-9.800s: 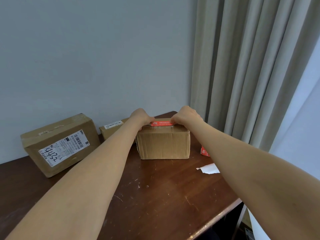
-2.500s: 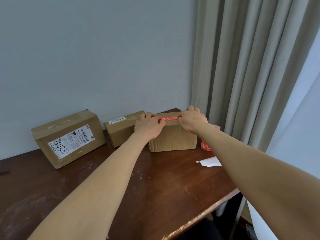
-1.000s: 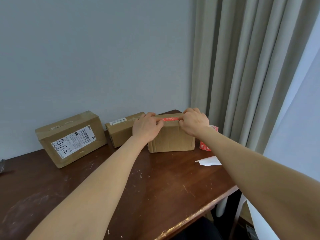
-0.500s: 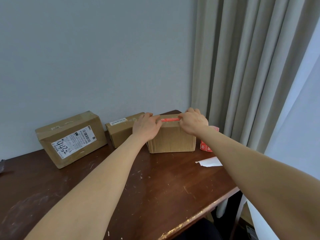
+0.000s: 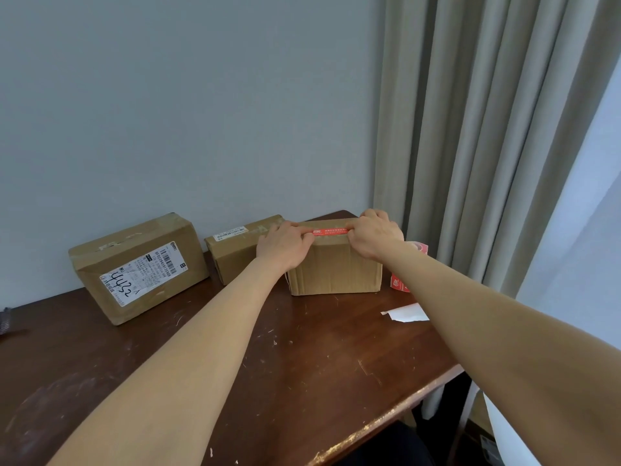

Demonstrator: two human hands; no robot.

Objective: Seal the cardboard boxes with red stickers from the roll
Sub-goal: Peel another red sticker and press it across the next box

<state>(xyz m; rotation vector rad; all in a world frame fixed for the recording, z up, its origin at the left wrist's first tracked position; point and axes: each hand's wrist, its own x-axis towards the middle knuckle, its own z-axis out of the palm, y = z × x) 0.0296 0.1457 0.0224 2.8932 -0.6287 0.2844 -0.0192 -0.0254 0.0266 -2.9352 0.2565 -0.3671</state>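
A small cardboard box [image 5: 334,270] stands on the brown table [image 5: 302,364] near the back right corner. A red sticker [image 5: 331,232] lies along the front of its top. My left hand [image 5: 284,247] rests on the box's left top corner and presses the sticker's left end with its fingertips. On the right top corner my right hand [image 5: 376,235] presses the sticker's right end. The red sticker roll [image 5: 398,284] stands just right of the box, partly hidden by my right forearm.
A flatter cardboard box [image 5: 235,253] touches the small box on its left. A larger box with a white label [image 5: 141,267] sits further left. A white paper scrap [image 5: 405,312] lies near the table's right edge. Curtains [image 5: 487,129] hang behind on the right.
Ten seconds ago both hands held the sticker over the box's top. Since then they have stayed at its two ends, with almost no movement in the last second.
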